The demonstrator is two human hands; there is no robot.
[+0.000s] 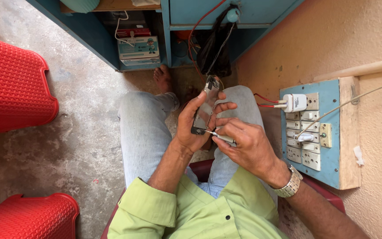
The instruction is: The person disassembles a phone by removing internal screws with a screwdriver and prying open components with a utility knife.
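My left hand [192, 126] grips a small opened mobile phone [205, 106], held upright over my knees with its bare inner side facing me. My right hand [244, 141] pinches a thin screwdriver [219, 136], whose tip touches the lower end of the phone. Both hands meet above my lap, between my jeans-clad legs. A metal wristwatch [289, 183] sits on my right wrist.
A blue wall switchboard [328, 132] with sockets, a white charger [296, 102] and wires is at my right. Red plastic stools [12, 84] stand on the concrete floor at left. A blue cabinet [164, 31] with boxes and a black bag [215, 48] stands ahead.
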